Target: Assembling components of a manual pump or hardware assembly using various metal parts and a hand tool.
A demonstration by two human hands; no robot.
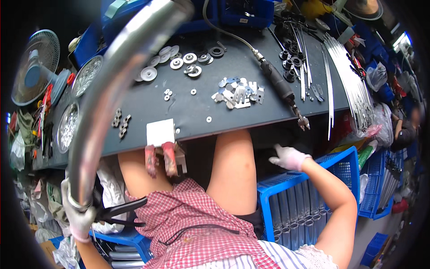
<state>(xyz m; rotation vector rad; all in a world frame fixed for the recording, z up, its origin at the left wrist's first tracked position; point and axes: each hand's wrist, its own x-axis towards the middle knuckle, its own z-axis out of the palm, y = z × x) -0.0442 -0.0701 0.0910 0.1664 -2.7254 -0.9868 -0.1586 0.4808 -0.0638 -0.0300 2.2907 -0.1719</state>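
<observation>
My left hand (80, 215), in a white glove, is closed round the lower end of a thick shiny metal tube (101, 96). The tube slants up across the left of the head view, close to the camera. A black fitting with two long levers (121, 210) sticks out at the tube's lower end, beside my fingers. My right hand (289, 158), gloved too, is held out past my right knee with its fingers apart and nothing in them. Below it is a blue crate (264, 190) with several upright metal tubes (298, 206).
A dark workbench (192, 105) carries flat metal clips (239, 92), round discs (177, 62), an air tool (277, 80) on a hose and long thin rods (349, 80). A clamp with red-wrapped handles (168, 159) hangs at its front edge. A fan (36, 67) stands far left.
</observation>
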